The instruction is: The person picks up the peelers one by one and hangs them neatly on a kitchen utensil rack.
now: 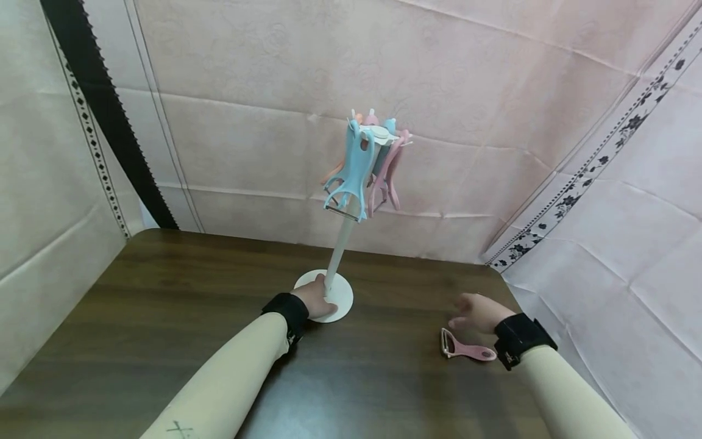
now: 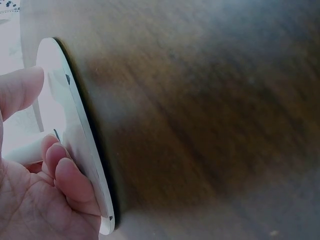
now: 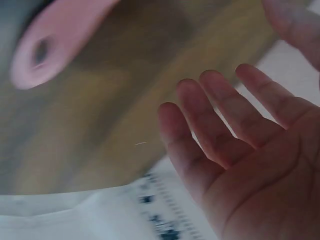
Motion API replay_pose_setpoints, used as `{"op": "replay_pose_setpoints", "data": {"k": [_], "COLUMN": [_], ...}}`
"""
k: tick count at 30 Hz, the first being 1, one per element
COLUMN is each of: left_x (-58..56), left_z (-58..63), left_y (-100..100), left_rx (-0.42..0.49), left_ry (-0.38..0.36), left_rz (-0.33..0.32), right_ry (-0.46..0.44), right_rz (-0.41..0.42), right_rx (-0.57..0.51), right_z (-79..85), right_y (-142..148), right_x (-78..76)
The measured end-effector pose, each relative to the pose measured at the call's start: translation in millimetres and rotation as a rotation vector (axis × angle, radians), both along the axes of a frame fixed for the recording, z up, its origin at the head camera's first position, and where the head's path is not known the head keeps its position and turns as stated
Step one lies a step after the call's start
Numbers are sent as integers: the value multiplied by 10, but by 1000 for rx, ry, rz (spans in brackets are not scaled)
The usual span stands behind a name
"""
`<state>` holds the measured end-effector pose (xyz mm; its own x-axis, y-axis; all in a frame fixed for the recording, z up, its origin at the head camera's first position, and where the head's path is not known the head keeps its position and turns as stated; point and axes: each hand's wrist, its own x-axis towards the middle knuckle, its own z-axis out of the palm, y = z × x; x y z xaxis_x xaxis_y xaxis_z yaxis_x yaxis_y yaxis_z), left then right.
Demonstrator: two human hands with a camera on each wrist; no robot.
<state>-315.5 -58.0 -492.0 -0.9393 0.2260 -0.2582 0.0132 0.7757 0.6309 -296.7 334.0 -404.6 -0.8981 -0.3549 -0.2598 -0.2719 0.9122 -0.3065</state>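
Note:
A white stand (image 1: 341, 244) with a round base (image 1: 341, 296) stands on the wooden table, with several Y-shaped peelers hanging round its top. Foremost among them are a light blue peeler (image 1: 356, 164) and a pink one (image 1: 388, 174). My left hand (image 1: 314, 297) grips the stand low down; in the left wrist view its fingers (image 2: 70, 180) curl beside the pole, and the thumb lies over the base. On the right, a pink peeler (image 1: 471, 350) lies flat on the table. Just behind it hovers my right hand (image 1: 479, 312), fingers relaxed and holding nothing.
The brown table (image 1: 192, 317) reaches back to a pale cloth wall (image 1: 247, 152). At the right, a white cloth with a floral border (image 1: 570, 201) hangs along the table edge. A black strip (image 1: 109, 110) slants down at the left.

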Motion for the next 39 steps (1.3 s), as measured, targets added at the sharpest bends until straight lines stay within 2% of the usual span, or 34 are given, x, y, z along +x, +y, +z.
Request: {"op": "replay_pose_setpoints", "data": {"k": [3,8,11,15,21,25,28,33,39], "left_x": [-3,-6,2,17,33,30,14,35,40], "left_z": [13,17,11,23,73,64,38,64,65], "left_y": [11,4,-20,-41,-9,3,-12,-9,7], "left_rx": [8,20,23,10,1,5,12,14,4], "left_ry": [12,6,3,7,3,0,5,2,7], "left_rz": [-7,-14,-22,-32,-29,-29,-27,-23,-17], "right_ry": [-57,-120,-147,-161,-156,-224,-247,-226,-258], "right_rz": [-89,-178,-262,-392,-449,-506,-525,-515,-545], "right_rx": [53,136,115,14,-81,-139,-130,-107,-91], "right_z": [-121,-289,-396,-511,-535,-521,-524,-572,-615], "right_y": [224,456,524,569,566,524,466,421,406], "right_x": [25,96,145,214,273,267,237,200,137]}}
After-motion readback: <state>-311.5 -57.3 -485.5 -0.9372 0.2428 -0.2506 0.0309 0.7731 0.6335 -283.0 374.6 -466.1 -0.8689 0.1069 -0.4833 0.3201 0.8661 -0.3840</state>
